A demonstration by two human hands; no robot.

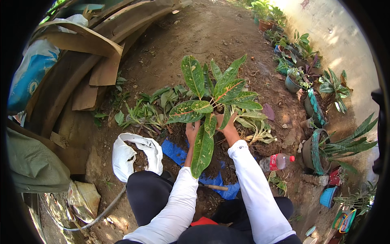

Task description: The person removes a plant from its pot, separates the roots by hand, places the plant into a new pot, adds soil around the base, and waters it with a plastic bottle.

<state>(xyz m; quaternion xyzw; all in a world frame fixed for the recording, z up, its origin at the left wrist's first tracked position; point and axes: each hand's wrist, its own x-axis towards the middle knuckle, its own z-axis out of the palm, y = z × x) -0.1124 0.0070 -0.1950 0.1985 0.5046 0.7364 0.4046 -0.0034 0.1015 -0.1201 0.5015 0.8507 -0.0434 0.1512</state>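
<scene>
A leafy plant [225, 88] with green and yellow-spotted leaves and reddish midribs stands upright before me. My left hand [192, 130] is at its base on the left, and my right hand [227, 122] is at its base on the right; leaves partly hide both hands, and their grip is not visible. Soil and a blue plastic sheet [175, 151] lie below them. A tool with a wooden handle [216, 187] rests on the sheet near my knees. Uprooted plants [256, 122] lie to the right of my right hand.
A white plastic bag [122, 158] with soil stands at left, near a hose [106, 210]. A plastic bottle [275, 162] lies at right. Potted plants [317, 151] line the wall. Cut greenery [143, 114] and wooden boards [82, 67] are at left.
</scene>
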